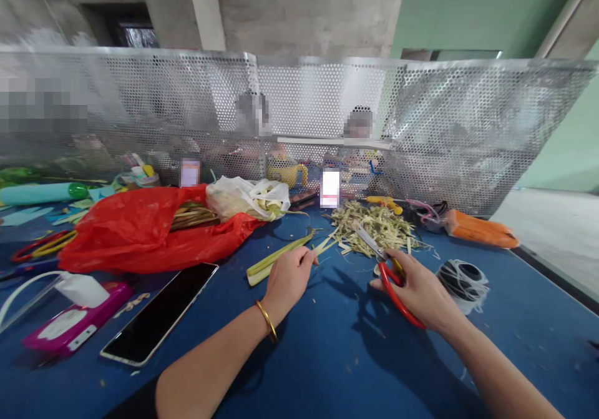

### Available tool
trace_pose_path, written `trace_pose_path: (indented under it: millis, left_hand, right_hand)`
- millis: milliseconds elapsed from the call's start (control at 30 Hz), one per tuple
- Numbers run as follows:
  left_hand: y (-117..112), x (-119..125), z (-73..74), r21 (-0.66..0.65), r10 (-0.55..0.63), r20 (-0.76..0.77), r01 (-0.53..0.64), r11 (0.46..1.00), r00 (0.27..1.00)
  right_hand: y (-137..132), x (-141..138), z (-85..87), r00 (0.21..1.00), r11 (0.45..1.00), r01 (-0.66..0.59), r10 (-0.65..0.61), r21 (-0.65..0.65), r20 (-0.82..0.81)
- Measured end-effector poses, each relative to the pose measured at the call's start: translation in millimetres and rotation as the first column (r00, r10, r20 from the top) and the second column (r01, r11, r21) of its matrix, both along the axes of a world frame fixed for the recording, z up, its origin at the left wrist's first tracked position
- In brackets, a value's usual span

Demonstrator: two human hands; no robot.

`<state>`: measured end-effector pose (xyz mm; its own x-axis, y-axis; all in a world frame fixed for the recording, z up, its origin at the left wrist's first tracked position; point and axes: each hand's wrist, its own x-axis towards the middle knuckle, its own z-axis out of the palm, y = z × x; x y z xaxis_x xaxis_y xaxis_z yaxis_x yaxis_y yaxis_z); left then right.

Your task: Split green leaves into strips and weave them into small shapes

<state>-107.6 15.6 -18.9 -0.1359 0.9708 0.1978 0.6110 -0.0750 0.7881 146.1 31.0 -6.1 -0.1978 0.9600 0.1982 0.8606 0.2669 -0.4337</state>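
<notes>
My left hand (291,281) is closed in a pinch on thin pale plant strips (327,241) that stick out to the right of the fingers. Beside it on the blue table lies a longer yellow-green stalk piece (259,270), partly hidden behind the hand. In my right hand (418,291) is a pair of scissors (384,269) with red and yellow handles, its blades pointing up and left, a little apart from the strips. Just beyond the blades sits a pile of cut plant bits (374,222).
To the left are a red plastic bag (126,231), a white bag (248,195), a dark phone (161,313) and a magenta power strip (79,325). A spool of string (463,285) and an orange packet (484,229) lie right. A perforated metal screen (318,119) stands behind; people are beyond.
</notes>
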Motion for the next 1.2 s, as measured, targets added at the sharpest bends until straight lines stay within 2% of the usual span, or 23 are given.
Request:
trace_pose_path:
  millis: [200, 433, 600, 700, 967, 1200]
  left_hand:
    - [-6.8, 5.1, 6.1, -0.014, -0.023, -0.101, 0.022, 1.0, 0.995]
    - [0.3, -2.0, 2.4, 0.011, 0.036, -0.063, -0.036, 0.999, 0.997]
    - [1.3, -4.2, 3.4, 0.025, 0.082, -0.075, -0.08, 0.996, 0.994]
    - [-1.4, -1.4, 3.1, 0.032, 0.073, -0.105, -0.07, 0.997, 0.992]
    - [-8.9, 7.2, 2.6, 0.064, -0.003, -0.221, 0.018, 0.998, 0.975]
    - [-11.8, 9.2, 0.2, 0.031, -0.066, -0.208, 0.074, 0.997, 0.976]
  right_hand:
    - [-3.6, -3.9, 3.2, 0.996, 1.0, 0.006, -0.008, 0.019, 0.083]
    - [-3.8, -3.5, 5.4, 0.989, 0.994, 0.1, -0.104, 0.044, 0.102]
    - [-4.2, -4.8, 6.4, 0.996, 0.999, 0.039, -0.041, 0.029, 0.075]
    - [-5.9, -7.3, 5.6, 0.997, 1.0, 0.005, -0.007, 0.024, 0.072]
    - [-3.9, -5.3, 0.2, 0.996, 0.999, 0.015, -0.019, 0.037, 0.088]
    - [-3.5, -3.4, -1.6, 0.997, 0.998, 0.014, -0.018, 0.059, 0.07]
